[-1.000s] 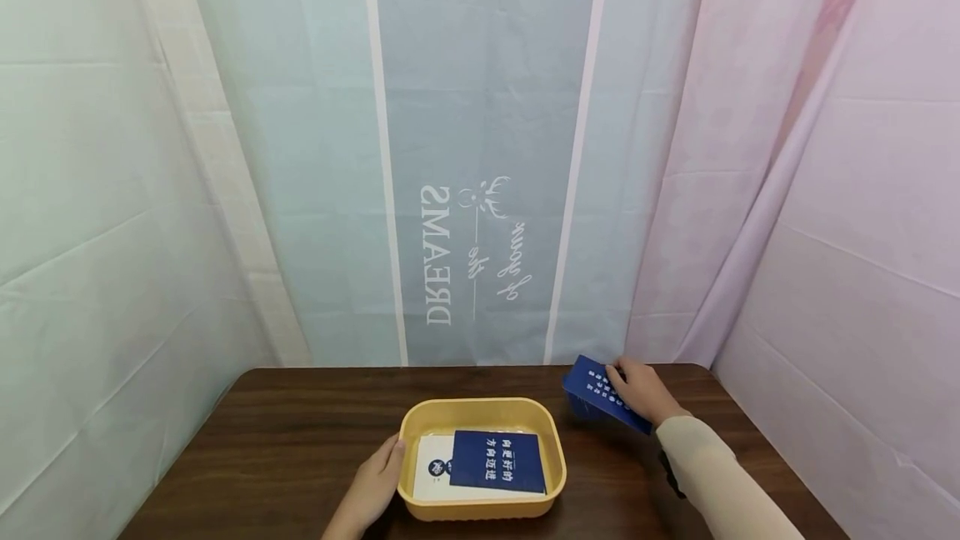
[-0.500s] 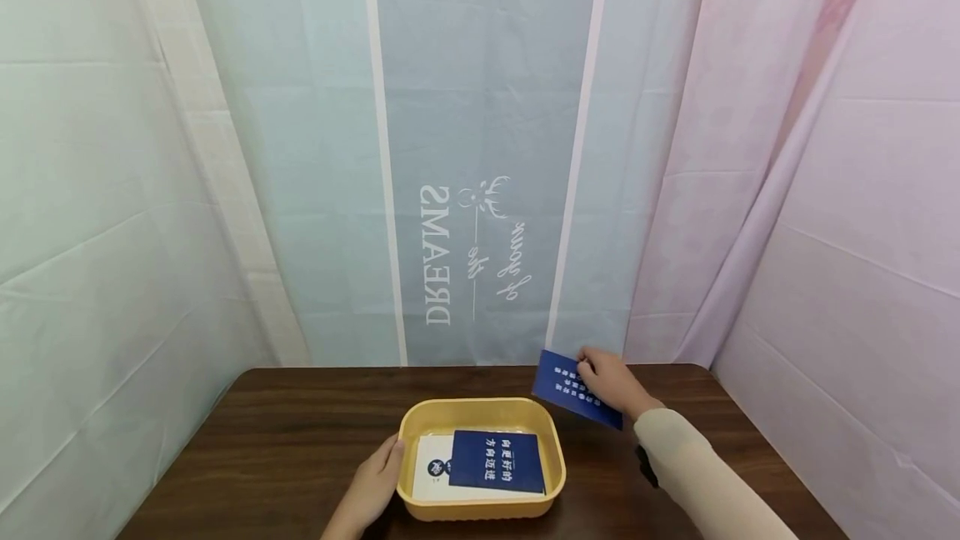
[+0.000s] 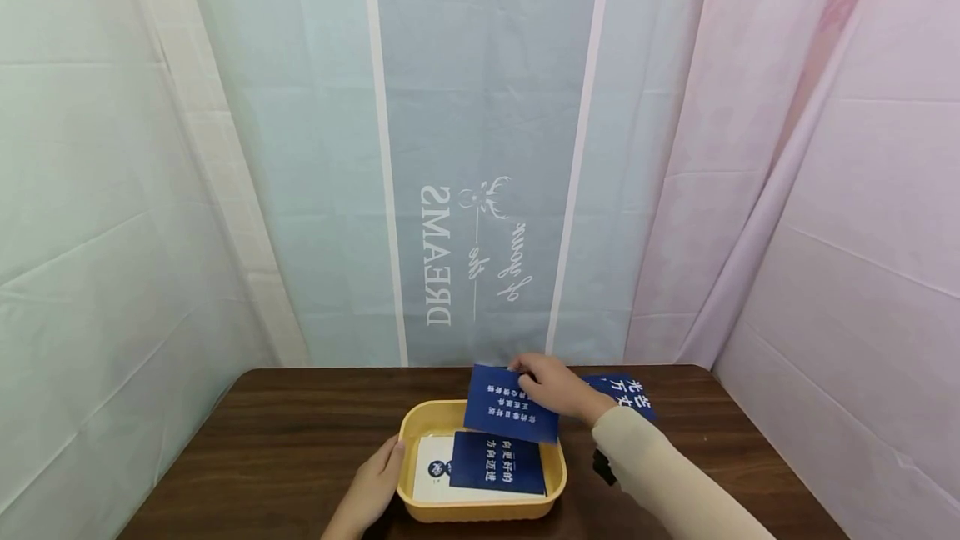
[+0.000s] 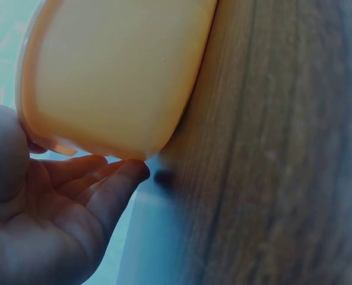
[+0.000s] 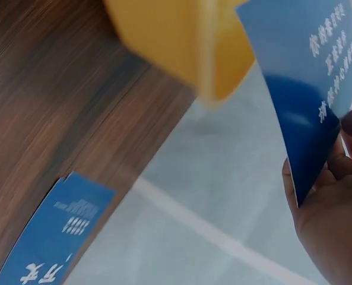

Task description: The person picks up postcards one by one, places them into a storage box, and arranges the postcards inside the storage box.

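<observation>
My right hand (image 3: 558,386) pinches a blue card (image 3: 502,407) with white characters, held over the far right part of a yellow plastic basin (image 3: 480,510). In the right wrist view, the blue card (image 5: 300,77) bends a little between thumb and fingers. Inside the basin, another blue card (image 3: 497,462) lies on a white card (image 3: 431,486) with a dark round mark. My left hand (image 3: 371,482) grips the basin's left side, thumb at the rim. The left wrist view has its fingers (image 4: 119,184) against the outer wall.
More blue card (image 3: 633,394) lies on the dark wooden table (image 3: 300,440) right of the basin, partly behind my right forearm. Fabric curtains (image 3: 480,107) stand behind the table and along both sides.
My right hand has carried the blue card leftward from the table's right side to over the basin, uncovering another blue card on the table. The left hand and basin stay put.
</observation>
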A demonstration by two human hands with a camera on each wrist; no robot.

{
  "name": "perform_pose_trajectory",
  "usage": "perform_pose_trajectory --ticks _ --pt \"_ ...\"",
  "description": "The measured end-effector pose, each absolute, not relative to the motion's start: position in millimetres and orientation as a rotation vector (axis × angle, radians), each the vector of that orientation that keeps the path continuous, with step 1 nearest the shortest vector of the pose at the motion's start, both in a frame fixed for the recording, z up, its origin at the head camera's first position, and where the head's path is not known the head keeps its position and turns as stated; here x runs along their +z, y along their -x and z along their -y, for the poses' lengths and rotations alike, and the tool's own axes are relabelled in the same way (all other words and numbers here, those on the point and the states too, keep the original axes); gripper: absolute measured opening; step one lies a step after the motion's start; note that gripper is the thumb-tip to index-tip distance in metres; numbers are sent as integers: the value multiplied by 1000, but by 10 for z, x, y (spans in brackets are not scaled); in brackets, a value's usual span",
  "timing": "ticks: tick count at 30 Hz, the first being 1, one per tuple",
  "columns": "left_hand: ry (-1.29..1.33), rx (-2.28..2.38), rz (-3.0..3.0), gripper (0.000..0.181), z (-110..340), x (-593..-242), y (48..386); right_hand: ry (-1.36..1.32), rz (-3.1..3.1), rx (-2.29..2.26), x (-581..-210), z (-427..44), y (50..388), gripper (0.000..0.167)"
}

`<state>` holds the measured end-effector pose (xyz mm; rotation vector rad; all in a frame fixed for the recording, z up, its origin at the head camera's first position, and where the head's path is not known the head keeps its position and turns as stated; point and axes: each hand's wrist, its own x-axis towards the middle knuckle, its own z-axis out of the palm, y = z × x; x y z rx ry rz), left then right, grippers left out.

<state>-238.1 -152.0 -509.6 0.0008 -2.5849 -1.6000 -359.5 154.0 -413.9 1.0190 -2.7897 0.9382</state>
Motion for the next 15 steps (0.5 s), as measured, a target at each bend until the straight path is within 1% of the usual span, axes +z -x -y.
perform_pose_trajectory --ticks 10,15 --pt "-7 -1593 2591 52 1519 -5091 2390 -1214 2928 929 -4095 -1277 3504 23" --pt "-19 -1576 2601 53 1520 -5099 2391 -1281 3041 847 -4123 -1128 3477 22"
